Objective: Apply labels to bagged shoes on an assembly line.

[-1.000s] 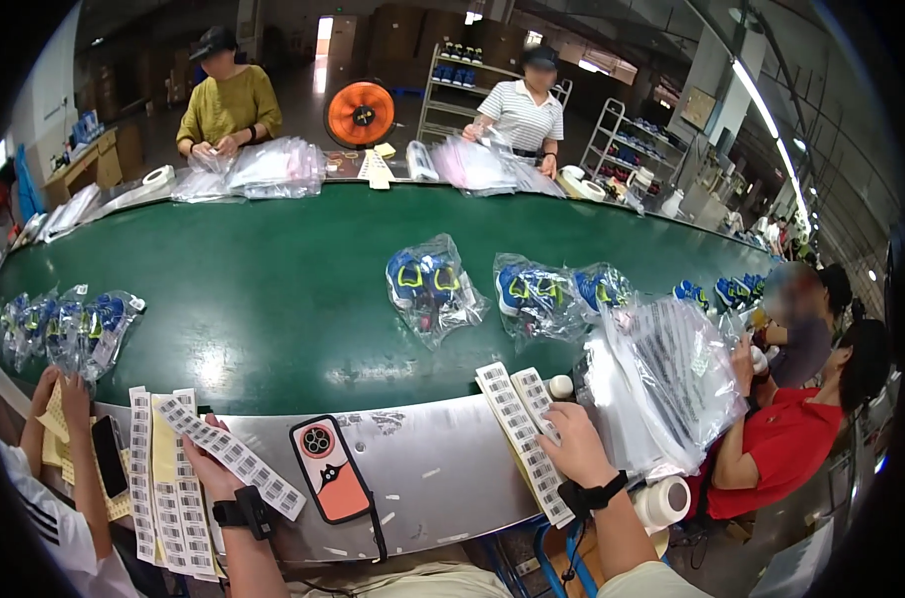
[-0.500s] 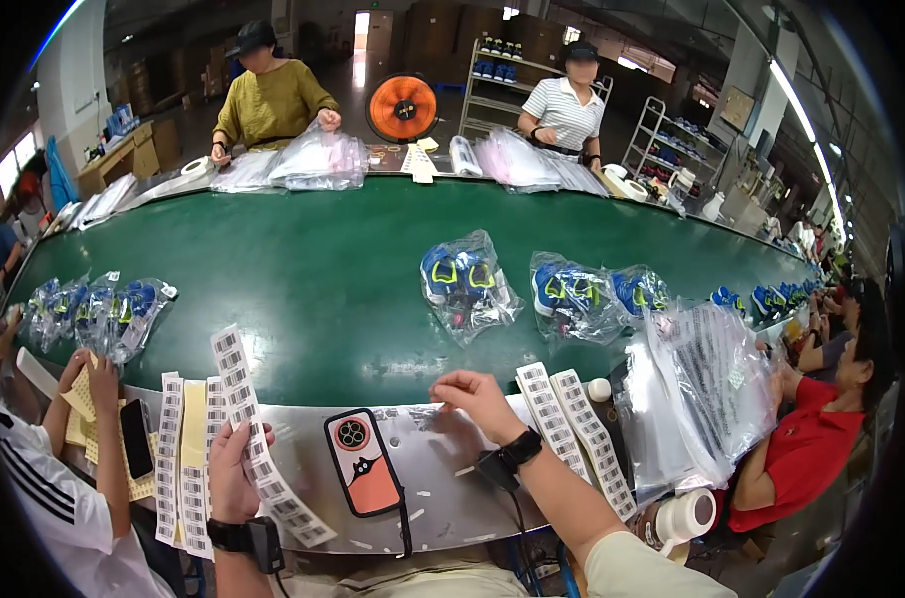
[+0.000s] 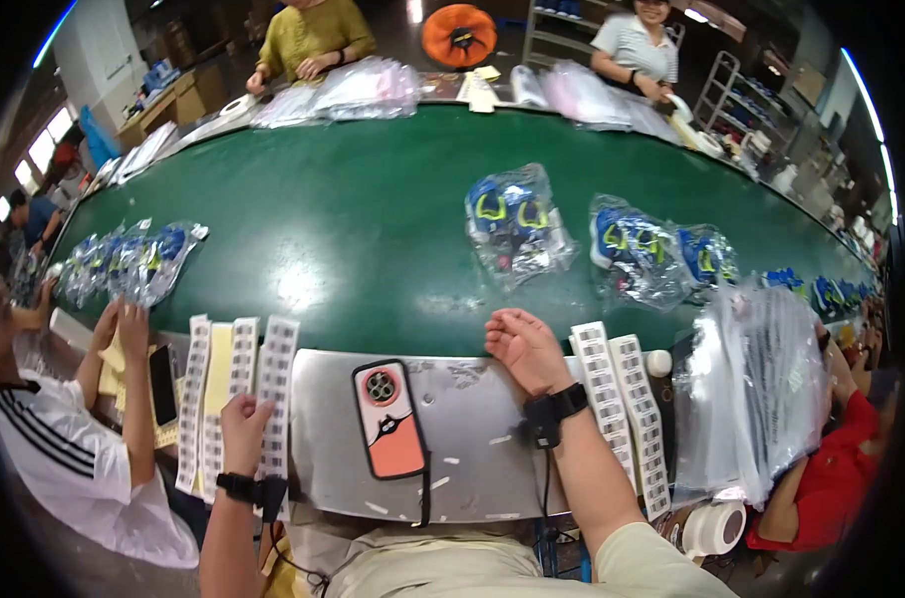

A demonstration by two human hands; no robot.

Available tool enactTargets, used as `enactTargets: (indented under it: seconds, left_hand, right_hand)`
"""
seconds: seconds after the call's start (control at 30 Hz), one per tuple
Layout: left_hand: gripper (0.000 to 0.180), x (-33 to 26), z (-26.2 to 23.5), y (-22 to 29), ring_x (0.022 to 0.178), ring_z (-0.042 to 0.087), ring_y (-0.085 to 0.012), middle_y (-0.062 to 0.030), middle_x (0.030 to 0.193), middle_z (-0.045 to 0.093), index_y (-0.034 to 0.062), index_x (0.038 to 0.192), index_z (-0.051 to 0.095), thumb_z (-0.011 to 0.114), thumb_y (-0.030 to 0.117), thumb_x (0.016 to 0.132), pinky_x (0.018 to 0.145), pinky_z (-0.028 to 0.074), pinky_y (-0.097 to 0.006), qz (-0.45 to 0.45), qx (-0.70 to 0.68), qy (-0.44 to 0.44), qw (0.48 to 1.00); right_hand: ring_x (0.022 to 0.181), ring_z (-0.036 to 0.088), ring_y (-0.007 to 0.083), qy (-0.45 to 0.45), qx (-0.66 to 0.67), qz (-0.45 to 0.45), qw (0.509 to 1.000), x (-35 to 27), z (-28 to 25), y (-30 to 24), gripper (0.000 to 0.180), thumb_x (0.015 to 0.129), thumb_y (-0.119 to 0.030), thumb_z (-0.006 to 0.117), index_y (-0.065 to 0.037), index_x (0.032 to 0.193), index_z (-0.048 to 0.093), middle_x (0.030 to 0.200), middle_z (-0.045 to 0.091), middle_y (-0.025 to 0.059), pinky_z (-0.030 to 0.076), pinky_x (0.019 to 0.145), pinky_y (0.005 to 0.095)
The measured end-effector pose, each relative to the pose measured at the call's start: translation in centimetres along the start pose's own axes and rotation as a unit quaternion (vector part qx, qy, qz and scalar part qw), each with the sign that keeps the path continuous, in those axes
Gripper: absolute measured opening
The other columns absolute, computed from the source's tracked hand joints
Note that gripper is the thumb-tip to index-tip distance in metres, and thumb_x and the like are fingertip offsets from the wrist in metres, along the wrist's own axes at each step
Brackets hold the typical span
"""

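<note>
My left hand [image 3: 243,429] is low over the near-left edge of the table. Its fingers are curled, with the thumb at the left edge of a white barcode label strip [image 3: 278,374], which seems pinched there. More label strips [image 3: 243,349] lie side by side under and left of it. My right hand [image 3: 524,351] hovers palm up above the front edge of the green surface, fingers loosely bent and nothing in them. Between my hands a phone in an orange-and-black case [image 3: 396,434] rests on the metal ledge [image 3: 323,439].
Bagged blue shoes [image 3: 517,219] stand on the green belt [image 3: 373,219], more [image 3: 637,244] to the right and left. Two label strips [image 3: 612,389], clear plastic bags [image 3: 746,389] and a white jug [image 3: 713,526] are at my right. Co-workers sit at both sides and across.
My left hand has lowered the strip, now lying beside the others. My right hand has turned palm up. The head view has tilted down and shifted left.
</note>
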State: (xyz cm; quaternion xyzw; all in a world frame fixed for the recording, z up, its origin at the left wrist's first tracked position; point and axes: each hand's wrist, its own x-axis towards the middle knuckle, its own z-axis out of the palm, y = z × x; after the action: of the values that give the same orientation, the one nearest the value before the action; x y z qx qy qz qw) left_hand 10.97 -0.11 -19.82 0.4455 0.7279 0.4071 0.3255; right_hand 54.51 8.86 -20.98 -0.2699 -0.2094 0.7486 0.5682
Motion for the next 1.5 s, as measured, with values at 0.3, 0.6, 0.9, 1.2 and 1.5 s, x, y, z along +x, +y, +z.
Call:
enactTargets:
  seconds: [0.3,0.6,0.9,1.2,1.5]
  left_hand:
    - [0.027,1.6,0.4,4.1,0.059,0.062,-0.0326,-0.0195,0.066,0.064,-0.0034,0.083,0.068,0.065,0.023,0.086,0.056,0.047,-0.037,0.099,0.225,0.046,0.968]
    - [0.027,1.1,-2.6,4.2,0.07,0.061,-0.0344,-0.0145,0.07,0.06,0.0034,0.08,0.068,0.06,0.027,0.089,0.063,0.048,-0.044,0.224,0.448,0.103,0.86]
    - [0.015,-5.8,-4.2,12.7,0.065,0.045,-0.0001,0.007,0.075,0.053,0.0042,0.091,0.056,0.052,0.017,0.097,0.058,0.037,-0.016,0.02,-0.233,-0.061,0.97]
    - [0.018,-7.8,7.3,10.7,0.066,0.048,-0.0043,-0.0011,0.071,0.056,-0.0027,0.088,0.054,0.054,0.014,0.096,0.057,0.04,-0.023,0.116,-0.191,-0.12,0.967]
    - [0.033,-2.5,8.1,16.4,0.084,0.056,-0.0062,-0.0056,0.091,0.064,0.0002,0.127,0.052,0.055,0.007,0.095,0.074,0.046,-0.021,0.237,-0.254,-0.077,0.935]
  right_hand:
    - [0.085,0.061,0.0161,0.007,-0.096,-0.025,0.995,-0.1,0.0,-0.9,0.015,0.095,-0.011,0.054,0.0,0.105,0.058,0.096,0.063,0.0098,0.052,0.079,0.0294]
    - [0.085,0.06,0.0161,0.012,-0.133,-0.019,0.991,-0.1,0.7,-0.2,0.016,0.096,-0.011,0.053,0.0,0.105,0.058,0.097,0.062,0.0102,0.051,0.079,0.0293]
    - [0.077,0.061,0.0141,0.073,-0.192,-0.036,0.978,-0.6,1.6,-0.1,0.012,0.094,-0.012,0.056,-0.002,0.099,0.06,0.089,0.064,0.0073,0.052,0.072,0.028]
    - [0.074,0.061,0.0064,-0.144,-0.362,-0.038,0.92,-0.2,17.4,4.1,0.019,0.091,-0.01,0.062,0.003,0.104,0.065,0.087,0.068,0.002,0.049,0.062,0.0217]
    - [0.07,0.061,0.006,-0.195,-0.358,0.063,0.911,2.4,17.0,3.5,0.022,0.087,-0.018,0.067,0.003,0.093,0.07,0.081,0.069,0.0038,0.049,0.061,0.0233]
